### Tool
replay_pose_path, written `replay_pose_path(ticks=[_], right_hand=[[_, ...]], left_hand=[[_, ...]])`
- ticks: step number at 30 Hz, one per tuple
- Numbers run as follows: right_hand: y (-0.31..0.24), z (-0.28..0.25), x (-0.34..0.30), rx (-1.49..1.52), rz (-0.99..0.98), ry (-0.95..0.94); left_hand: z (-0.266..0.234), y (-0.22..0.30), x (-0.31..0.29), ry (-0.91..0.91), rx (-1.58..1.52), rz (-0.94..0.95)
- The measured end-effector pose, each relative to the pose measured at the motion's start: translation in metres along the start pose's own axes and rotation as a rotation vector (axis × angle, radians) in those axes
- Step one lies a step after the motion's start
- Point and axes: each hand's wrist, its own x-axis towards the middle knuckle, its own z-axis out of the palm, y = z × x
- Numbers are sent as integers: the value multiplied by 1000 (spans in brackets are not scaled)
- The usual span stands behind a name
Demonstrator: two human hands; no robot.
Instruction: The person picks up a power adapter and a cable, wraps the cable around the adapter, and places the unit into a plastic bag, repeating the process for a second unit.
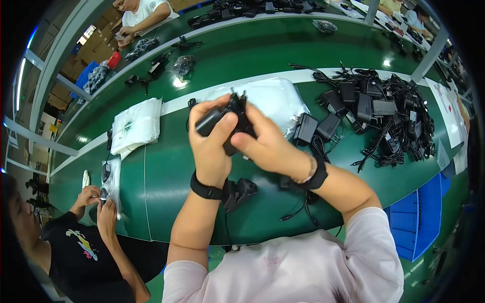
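Observation:
Above the green table, my left hand [209, 146] is closed around a black power adapter [208, 121]. My right hand [273, 146] grips the dark bundle beside it, whose cord and prongs partly show between my fingers. Whether the bundle is one adapter or two, I cannot tell. Just below my wrists lies a black, angular device [240, 194] with a cord running down. To the right of my right hand, two black adapters [305, 129] rest near a clear plastic bag stack [273, 98].
A large heap of black adapters with cords [389, 111] lies at the right. White plastic bags [136, 126] are stacked at the left. A co-worker [86, 247] handles a small packed item nearby. A blue crate [414, 222] stands below the table's right edge.

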Motion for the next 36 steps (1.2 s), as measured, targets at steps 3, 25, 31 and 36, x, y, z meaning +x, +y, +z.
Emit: replay_pose_path(ticks=[3, 25, 31, 36], right_hand=[[-14, -31, -3, 16, 330, -8], [-34, -128, -48, 404, 525, 412], [-36, -126, -7, 446, 394, 471], [-16, -117, -5, 421, 426, 451]], left_hand=[[13, -10, 10, -157, -145, -86], [16, -79, 55, -557, 1714, 25], [10, -59, 67, -348, 1193, -576], [-12, -59, 63, -402, 1065, -565]])
